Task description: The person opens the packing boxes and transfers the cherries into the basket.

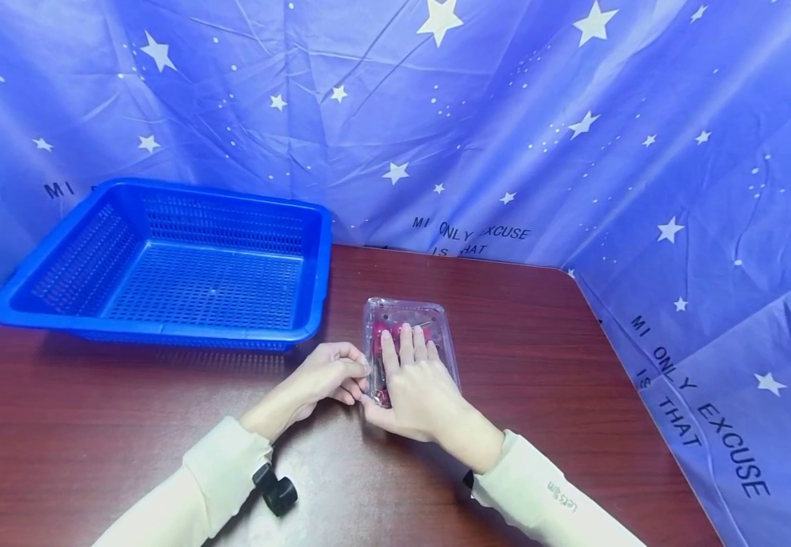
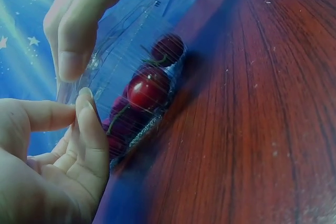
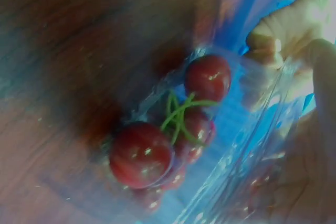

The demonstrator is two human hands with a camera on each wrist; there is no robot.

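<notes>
A clear plastic clamshell box [image 1: 444, 323] stands on the table, holding several dark red cherries [image 2: 149, 88] with green stems [image 3: 181, 116]. My left hand [image 1: 332, 374] is at the box's left edge, thumb and forefinger pinching its rim. Spread over the top of the box lies my right hand [image 1: 422, 395], fingers straight and pressing on the lid, with the thumb toward the near left corner. The right palm hides much of the lid from above. In the right wrist view, the cherries show through the clear side wall, slightly blurred.
A blue plastic basket [image 1: 162, 331] with perforated walls stands at the back left of the dark red wooden table [image 1: 539, 365]. A blue curtain [image 1: 368, 137] with white stars hangs behind the table and along its right side.
</notes>
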